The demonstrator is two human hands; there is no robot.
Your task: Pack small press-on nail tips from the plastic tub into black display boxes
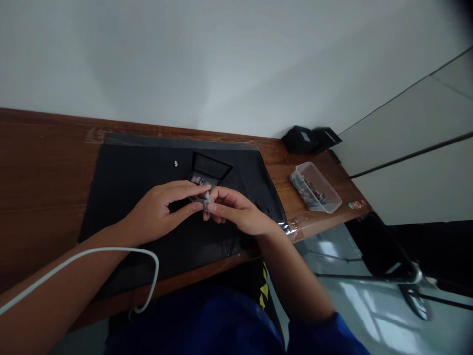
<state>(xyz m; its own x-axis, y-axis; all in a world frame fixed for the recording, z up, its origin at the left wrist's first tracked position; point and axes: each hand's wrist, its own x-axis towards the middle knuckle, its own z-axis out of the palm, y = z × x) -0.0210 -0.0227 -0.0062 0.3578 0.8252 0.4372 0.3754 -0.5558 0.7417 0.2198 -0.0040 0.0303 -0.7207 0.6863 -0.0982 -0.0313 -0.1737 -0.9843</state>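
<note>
My left hand point(158, 209) and my right hand point(238, 211) meet over a black mat point(129, 177) on a wooden desk point(44, 167). Both pinch one small grey part point(207, 201) between their fingertips; it is too small to name. Just behind the hands lies a small black open tray point(210, 167) with a few coloured bits at its near edge. A tiny white piece point(176, 163) lies on the mat to the tray's left.
A clear plastic tub point(315, 187) with small dark pieces stands on the desk at the right, a black box point(310, 139) behind it. A white cable point(111, 256) crosses my left forearm. A black chair point(391, 261) stands at the lower right.
</note>
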